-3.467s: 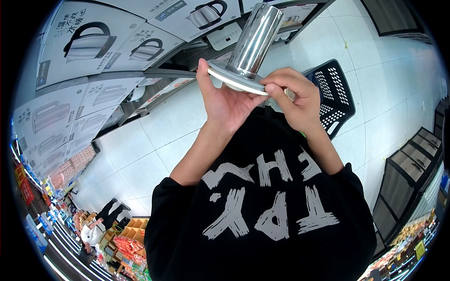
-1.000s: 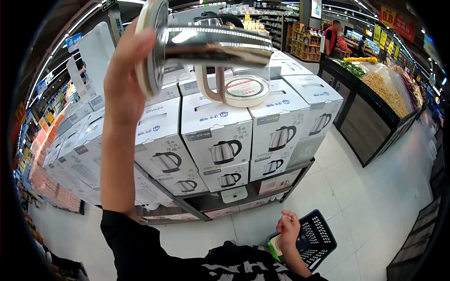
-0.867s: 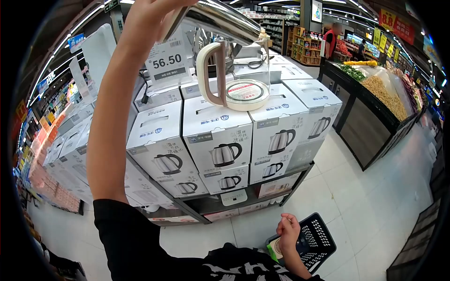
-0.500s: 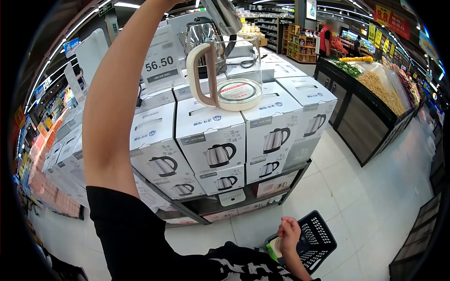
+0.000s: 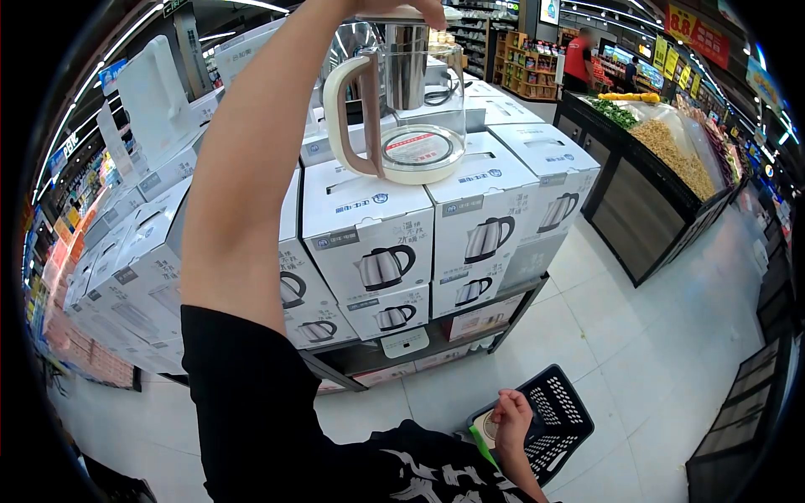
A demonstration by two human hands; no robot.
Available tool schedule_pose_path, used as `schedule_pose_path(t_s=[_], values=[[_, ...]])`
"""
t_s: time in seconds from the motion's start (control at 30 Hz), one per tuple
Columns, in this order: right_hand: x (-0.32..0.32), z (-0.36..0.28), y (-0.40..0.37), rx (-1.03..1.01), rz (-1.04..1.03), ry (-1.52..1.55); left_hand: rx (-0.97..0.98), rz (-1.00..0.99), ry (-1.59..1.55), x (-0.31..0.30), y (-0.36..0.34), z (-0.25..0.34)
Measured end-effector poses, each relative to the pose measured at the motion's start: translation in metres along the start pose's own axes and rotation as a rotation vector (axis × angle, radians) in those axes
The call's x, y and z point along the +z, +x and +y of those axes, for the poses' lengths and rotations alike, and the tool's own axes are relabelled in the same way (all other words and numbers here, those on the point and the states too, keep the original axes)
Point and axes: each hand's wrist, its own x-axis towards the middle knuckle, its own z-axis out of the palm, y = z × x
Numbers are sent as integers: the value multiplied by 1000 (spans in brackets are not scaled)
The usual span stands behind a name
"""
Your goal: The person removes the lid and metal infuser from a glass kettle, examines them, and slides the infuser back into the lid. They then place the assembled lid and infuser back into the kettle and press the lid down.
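At the top edge, partly cut off, my left hand (image 5: 432,10) grips the lid of a glass kettle with a shiny metal infuser (image 5: 406,67) hanging below it. The infuser is inside the glass kettle (image 5: 423,155), which has a cream-and-brown handle and stands upright on white kettle boxes (image 5: 369,243). Low in view, my right hand (image 5: 511,417) is closed in a loose curl, with nothing visible in the fingers. It is above the left side of a dark shopping basket (image 5: 570,402), where a green-edged package (image 5: 482,440) shows.
Boxes are stacked on a dark shelf rack (image 5: 369,360). Behind the glass kettle is a steel kettle (image 5: 356,38), mostly hidden by my arm. A produce stand (image 5: 646,193) is across the tiled aisle to the right. A person in a red vest (image 5: 579,63) stands farther back.
My left hand has brought the infuser from above and behind the glass kettle down into it. The view has shifted slightly. My right hand stays curled by the basket.
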Motion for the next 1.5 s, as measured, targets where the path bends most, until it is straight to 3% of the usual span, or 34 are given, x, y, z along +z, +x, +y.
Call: schedule_pose_path(t_s=[0.03, 0.07, 0.13, 0.17, 0.27, 0.37, 0.5, 0.63, 0.77, 0.87, 0.9, 1.0, 1.1, 1.23, 1.33, 1.5], values=[[-1, 2, 0, -3, 3, -7, 273, -95, 140, 5, 7, -19], [0, 3, 0, -1, 5, -11, 263, -70, 179, 11, 4, -12], [0, 3, -1, 2, 12, -21, -84, -63, -12, 24, 1, -4], [-1, 5, -1, 0, 13, -21, 40, -95, 141, 27, -4, -1], [1, 7, -2, 4, 3, -30, 170, -94, 93, 50, -1, -33], [4, 6, -4, 16, -9, -42, -344, -68, -200, 34, -8, 13], [9, 8, -4, 8, -34, -52, -431, -91, -261, 26, -18, 36], [10, 11, -3, -5, -48, -98, -370, -95, -574, 37, -22, 26], [12, 12, -4, 19, -57, -109, -312, 76, -438, 43, -28, 29], [11, 12, -3, 27, -68, -106, -510, 399, -330, 31, -39, 56], [12, 11, -2, 24, -73, -105, -526, 437, -404, 25, -47, 72], [13, 10, -1, 49, -73, -120, -812, 538, -335, 25, -86, 126], [12, 10, 3, 66, -91, -94, -884, 685, -161, 84, -116, 99], [20, 7, 4, 125, -140, -80, -977, 634, -896, 103, -121, 114], [22, 5, 6, 107, -172, -85, -942, 896, -1029, 115, -115, 115], [19, -2, -1, 72, -138, -75, -916, 963, -1112, 114, -119, 103]])
